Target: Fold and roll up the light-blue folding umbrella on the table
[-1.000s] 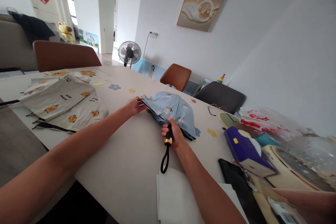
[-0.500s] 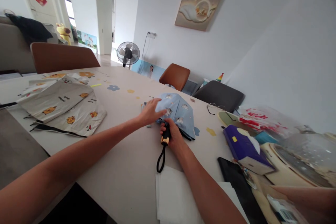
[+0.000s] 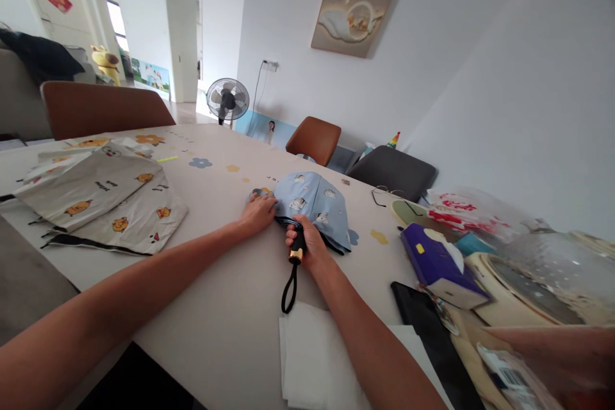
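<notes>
A light blue folding umbrella [image 3: 314, 205] with small animal prints lies collapsed on the table [image 3: 221, 307]. My right hand [image 3: 307, 245] is wrapped round its black handle, whose gold ring and black wrist loop [image 3: 289, 285] hang toward me. My left hand [image 3: 258, 211] rests on the umbrella's left edge, fingers closed on a fold of the blue cloth.
A second, cream umbrella [image 3: 96, 195] with orange prints lies spread at the left. White paper sheets [image 3: 312, 359] sit near the front edge. At the right are a purple box [image 3: 435, 262], a black flat item [image 3: 427, 327], glasses [image 3: 384, 195] and plastic-wrapped things. Brown chairs [image 3: 103, 109] ring the table.
My left hand slid across the blue canopy and came back to its left edge, now pressing lower on the cloth. The right hand kept its grip on the handle.
</notes>
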`<control>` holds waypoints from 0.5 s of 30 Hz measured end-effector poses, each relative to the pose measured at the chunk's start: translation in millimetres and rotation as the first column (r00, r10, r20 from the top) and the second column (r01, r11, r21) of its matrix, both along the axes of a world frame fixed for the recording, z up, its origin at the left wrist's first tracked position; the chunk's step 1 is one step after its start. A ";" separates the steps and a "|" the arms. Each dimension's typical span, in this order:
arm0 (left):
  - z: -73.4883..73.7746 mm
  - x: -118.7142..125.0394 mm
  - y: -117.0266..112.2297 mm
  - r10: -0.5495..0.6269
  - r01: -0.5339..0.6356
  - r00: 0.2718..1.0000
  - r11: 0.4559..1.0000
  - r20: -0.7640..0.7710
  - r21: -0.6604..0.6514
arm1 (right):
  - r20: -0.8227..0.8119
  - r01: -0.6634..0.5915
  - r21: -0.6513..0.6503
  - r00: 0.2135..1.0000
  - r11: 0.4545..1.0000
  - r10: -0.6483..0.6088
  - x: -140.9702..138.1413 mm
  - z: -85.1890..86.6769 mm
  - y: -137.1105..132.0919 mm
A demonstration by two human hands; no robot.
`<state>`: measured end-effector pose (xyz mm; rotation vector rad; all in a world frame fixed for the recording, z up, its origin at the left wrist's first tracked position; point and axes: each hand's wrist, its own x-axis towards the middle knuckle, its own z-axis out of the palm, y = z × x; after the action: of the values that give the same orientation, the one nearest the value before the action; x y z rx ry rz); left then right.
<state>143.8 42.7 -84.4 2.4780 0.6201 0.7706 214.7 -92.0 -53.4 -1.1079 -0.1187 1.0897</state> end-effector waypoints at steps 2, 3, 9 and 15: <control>10.8 0.2 -11.2 0.049 -0.050 0.997 0.999 0.056 0.008 | 0.008 0.000 -0.011 1.000 1.000 0.000 0.3 -2.0 1.3; 16.3 0.3 -18.1 0.049 -0.050 0.994 0.999 0.095 0.004 | 0.015 0.000 -0.012 1.000 1.000 0.000 0.3 -3.5 2.1; 35.9 1.9 -63.2 -0.214 0.233 0.942 0.972 0.259 -0.044 | 0.112 0.078 0.030 0.990 0.996 -0.081 -2.7 -15.1 7.5; 41.2 9.9 -71.9 -0.140 0.151 0.983 0.984 0.116 -0.097 | 0.178 0.123 0.063 0.975 0.990 -0.132 -5.0 -20.3 10.5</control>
<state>153.6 -29.2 -43.2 2.3380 0.4239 0.7892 209.7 -81.5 -73.8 -1.1515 -0.2163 0.8653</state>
